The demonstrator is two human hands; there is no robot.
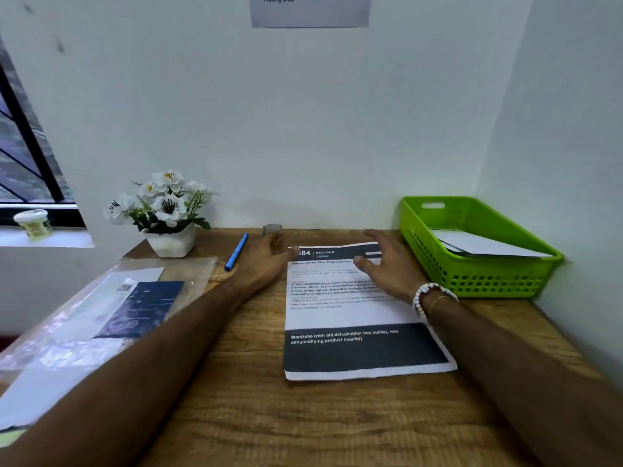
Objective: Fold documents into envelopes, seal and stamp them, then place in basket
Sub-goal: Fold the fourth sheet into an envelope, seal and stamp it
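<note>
the grip of the left hand (266, 261) is loose and spread, fingers stretched forward and thumb lying at the far left corner of the white printed document with black header and footer bands (350, 318); motion blur makes it hard to say whether the thumb is lifting that corner or only touching it. the grip of the right hand (387, 267) is also spread, fingers straight and held low over the far right part of the same sheet, a white beaded bracelet (424, 294) and a thin yellow band at the wrist. the document lies flat and unfolded on the brown wood-grain worktop (256, 399), between the two forearms, its near edge slightly skewed. just beyond the left fingertips stands a small grey cylindrical object (272, 228) against the wall, and beside the left hand a blue pen (236, 251) lies at a slant. further left sits a white pot of white artificial flowers (168, 214), and nearer the worktop's left edge a clear plastic sleeve (67, 332) holds papers and a dark blue card (145, 308). at the far right corner a bright green perforated plastic basket (478, 278) holds white envelopes (488, 246). a grey notice reading "mailing area" (310, 10) hangs on the wall above.
</note>
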